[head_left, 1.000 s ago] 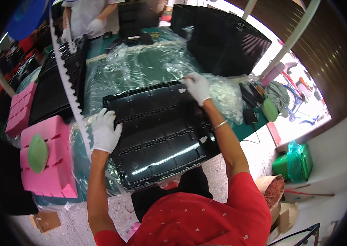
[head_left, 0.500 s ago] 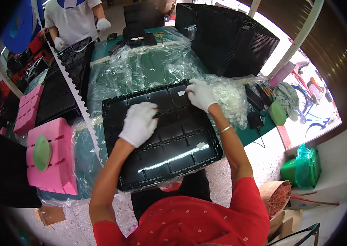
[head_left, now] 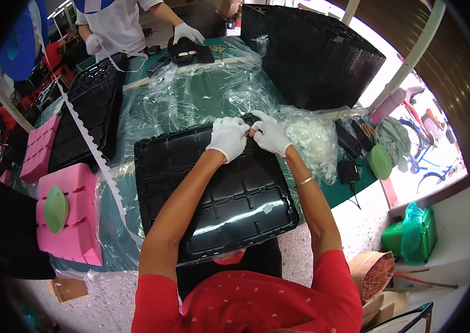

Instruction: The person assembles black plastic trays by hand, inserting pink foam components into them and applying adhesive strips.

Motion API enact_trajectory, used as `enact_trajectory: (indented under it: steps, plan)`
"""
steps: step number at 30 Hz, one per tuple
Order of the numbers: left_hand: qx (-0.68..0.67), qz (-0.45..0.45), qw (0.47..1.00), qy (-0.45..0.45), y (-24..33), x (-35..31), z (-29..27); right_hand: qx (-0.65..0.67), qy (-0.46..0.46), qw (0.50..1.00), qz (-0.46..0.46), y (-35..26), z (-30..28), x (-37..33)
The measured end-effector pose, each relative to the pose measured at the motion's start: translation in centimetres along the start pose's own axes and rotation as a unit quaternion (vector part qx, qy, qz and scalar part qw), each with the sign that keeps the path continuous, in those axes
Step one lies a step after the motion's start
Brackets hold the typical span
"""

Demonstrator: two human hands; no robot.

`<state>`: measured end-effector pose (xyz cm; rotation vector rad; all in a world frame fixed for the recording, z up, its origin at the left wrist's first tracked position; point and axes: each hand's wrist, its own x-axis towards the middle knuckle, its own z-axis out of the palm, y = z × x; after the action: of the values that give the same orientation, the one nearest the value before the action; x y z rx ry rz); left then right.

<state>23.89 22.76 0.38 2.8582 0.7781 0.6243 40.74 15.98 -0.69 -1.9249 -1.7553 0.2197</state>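
The left hand (head_left: 228,139) and right hand (head_left: 269,134), 2 white-gloved hands with fingers bent, meet at the far edge of the black rectangular ribbed plastic panel (head_left: 246,184); whether they grip anything I cannot tell. The panel lies at the green table's (head_left: 204,91) near edge. Its small whitish patch (head_left: 268,208) is unreadable.
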Motion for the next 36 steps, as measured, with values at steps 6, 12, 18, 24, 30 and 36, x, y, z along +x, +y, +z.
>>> enact_trajectory:
  steps: [6,12,18,24,30,36]
  plan:
    - [0.008,-0.017,0.998,-0.054,0.2,1.3,-0.4,0.052,0.021,0.998,-0.008,1.7,-0.2,-1.0]
    - [-0.008,0.031,0.999,0.04,-0.4,0.6,0.2,0.029,0.076,0.997,-0.005,0.9,1.0,-0.9]
    - [-0.061,0.037,0.996,0.046,-0.9,-1.0,-0.3,-0.008,0.09,0.996,0.015,-0.3,1.5,-0.5]
    - [-0.08,0.089,0.992,0.028,-0.7,-1.7,-0.9,0.08,0.086,0.993,0.017,1.8,2.5,0.2]
    - [-0.087,0.057,0.994,0.013,-0.8,-1.9,-1.1,0.175,0.074,0.982,0.001,1.4,2.8,-0.1]
    - [-0.11,0.043,0.993,0.009,-0.5,-2.1,-1.3,0.017,0.138,0.99,-0.011,0.3,2.2,-0.2]
